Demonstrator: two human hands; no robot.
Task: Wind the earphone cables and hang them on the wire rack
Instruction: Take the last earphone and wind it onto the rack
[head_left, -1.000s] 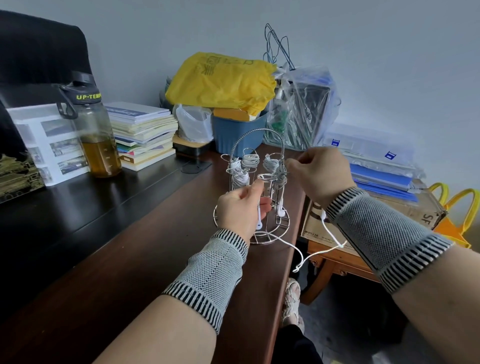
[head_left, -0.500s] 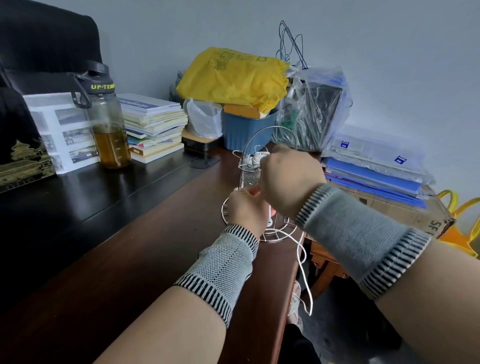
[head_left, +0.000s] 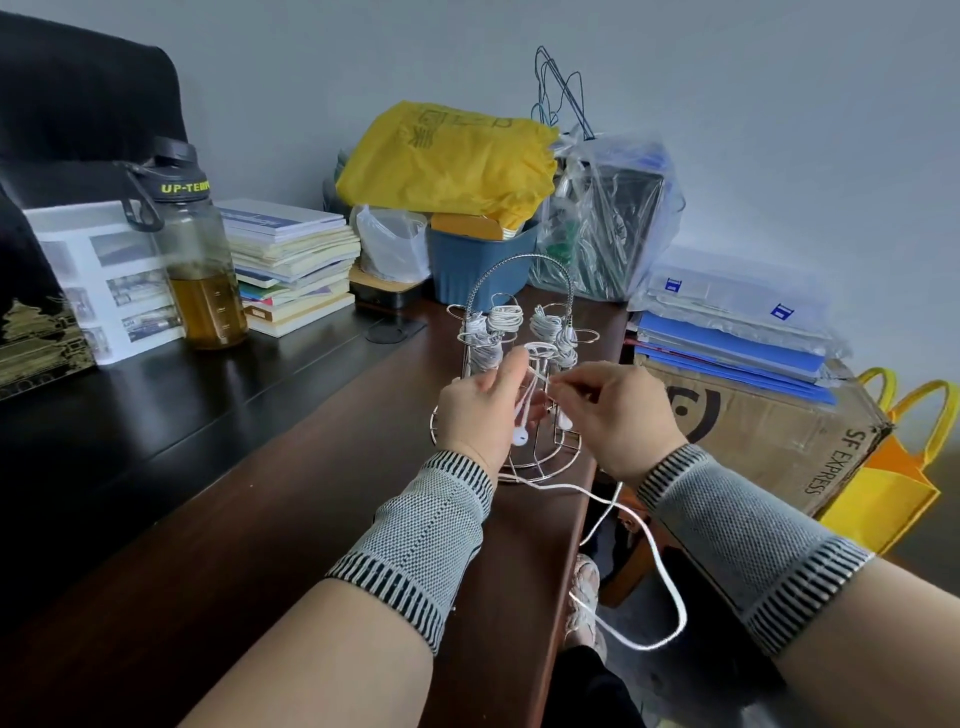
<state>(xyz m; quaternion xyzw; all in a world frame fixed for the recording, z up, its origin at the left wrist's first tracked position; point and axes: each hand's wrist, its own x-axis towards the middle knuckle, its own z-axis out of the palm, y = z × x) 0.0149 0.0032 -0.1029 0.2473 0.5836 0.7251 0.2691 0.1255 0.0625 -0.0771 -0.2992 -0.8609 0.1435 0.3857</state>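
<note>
The right hand (head_left: 618, 415) has swung back from over the rack (head_left: 519, 364) to its near side, pinching the cable (head_left: 649, 540); another wrap is likely starting. The left hand (head_left: 480, 415) grips the earbud end beside it. Slack trails off the desk (head_left: 311, 493) edge below the right wrist, where it may snag.

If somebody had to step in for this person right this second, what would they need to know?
Left hand: grips the earphone cable, with the earbuds dangling below its fingers.
Right hand: pinches the same cable just in front of the wire rack.
Rack: stands on the wooden table near its right edge.
Done: several wound bundles already hang on the rack's arms.
Left: most of this cable trails loose off the table edge; wind it up, then hang it on a free arm.
</note>
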